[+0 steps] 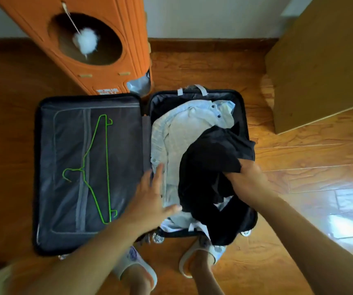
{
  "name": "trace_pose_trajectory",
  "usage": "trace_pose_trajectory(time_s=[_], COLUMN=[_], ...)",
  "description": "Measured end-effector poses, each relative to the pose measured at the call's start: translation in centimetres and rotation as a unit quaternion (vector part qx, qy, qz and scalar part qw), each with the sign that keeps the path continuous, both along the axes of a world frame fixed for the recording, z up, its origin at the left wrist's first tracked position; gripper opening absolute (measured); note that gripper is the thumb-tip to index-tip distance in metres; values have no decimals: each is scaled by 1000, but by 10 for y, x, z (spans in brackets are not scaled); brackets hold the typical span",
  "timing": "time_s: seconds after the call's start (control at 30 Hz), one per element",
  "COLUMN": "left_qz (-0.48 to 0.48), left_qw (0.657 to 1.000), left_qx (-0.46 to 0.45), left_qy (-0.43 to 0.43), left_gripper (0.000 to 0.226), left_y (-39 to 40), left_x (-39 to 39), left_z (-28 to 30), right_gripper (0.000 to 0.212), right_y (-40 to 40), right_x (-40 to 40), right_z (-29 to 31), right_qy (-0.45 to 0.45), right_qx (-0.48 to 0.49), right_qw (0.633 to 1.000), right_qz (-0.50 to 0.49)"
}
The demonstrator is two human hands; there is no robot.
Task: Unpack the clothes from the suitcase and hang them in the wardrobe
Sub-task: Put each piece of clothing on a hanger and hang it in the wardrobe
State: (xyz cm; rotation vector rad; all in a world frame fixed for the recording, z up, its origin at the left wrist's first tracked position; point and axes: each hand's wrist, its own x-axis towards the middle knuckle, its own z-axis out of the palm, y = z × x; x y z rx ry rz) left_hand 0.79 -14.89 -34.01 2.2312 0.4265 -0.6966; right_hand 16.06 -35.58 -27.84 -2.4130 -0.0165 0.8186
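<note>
A: What lies on the glossy wooden plank floor (299,167)?
B: A dark hard-shell suitcase (37,167), opened flat. Its left half is a zipped grey mesh lining; its right half is a tub of clothes.
A: And around it?
B: A ribbed orange plastic cat house (107,39) with a round opening stands just beyond the far left corner, and a plain cardboard panel (320,60) leans near the far right corner.
A: The clothes?
B: A crumpled pale blue button shirt (182,128) fills the tub. A limp black cotton garment (213,158) drapes over it and spills past the near edge, hiding the shirt's right side.
A: The hands?
B: The right hand (248,177) grips a bunch of the black garment, fingers curled in the cloth. The left hand (152,199) rests on the shirt's left edge, fingers straight and slightly spread, blurred.
A: Smaller things?
B: Thin green wire hangers (99,167) lie on the mesh lining. A white fluffy ball toy (86,41) dangles in the opening.
</note>
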Motion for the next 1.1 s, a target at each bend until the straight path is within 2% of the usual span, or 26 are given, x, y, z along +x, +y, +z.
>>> trace_pose_trajectory(time_s=[0.07,0.13,0.2,0.3,0.37,0.43,0.53,0.57,0.6,0.63,0.67,0.7,0.73,0.9,1.1], left_qz=[-7,-44,-59,-48,22,78,192,237,287,338,390,429,435,309,338], left_qw=[999,993,985,971,969,963,949,946,945,939,920,897,888,924,914], left_qx=[-44,-110,-137,-128,-142,-142,-32,8,32,30,-14,-63,-86,-69,-21], left_qy=[7,-15,-85,-195,-200,-215,-248,-221,-151,-57,28,84,119,214,223], left_gripper=[127,122,97,42,37,41,33,23,16,30,44,52,57,48,37], left_y=[5,0,-2,20,38,59,89,101,109,117,123,126,126,110,138], left_x=[21,38,48,51,44,34,25,23,20,11,-1,-17,-32,-98,-124], left_z=[28,66,110,183,233,266,252,226,204,172,145,119,99,28,-89], right_gripper=[25,26,25,17,11,24,14,24,43,57,63,62,60,68,72], right_y=[-6,-3,2,5,6,11,18,20,18,16,15,16,16,28,83], right_x=[-1,-1,1,9,22,40,79,90,96,94,85,72,54,-32,-62], right_z=[53,108,163,236,271,280,222,192,160,129,104,80,59,-23,-107], right_qy=[-16,-12,16,60,66,37,-86,-108,-100,-75,-40,-6,26,163,124], right_qx=[16,60,111,184,225,218,62,-14,-95,-156,-189,-194,-190,-163,-109], right_qw=[999,994,988,975,968,972,989,988,986,982,979,979,979,961,962], right_qz=[48,86,106,107,89,84,105,109,98,82,67,59,65,152,218])
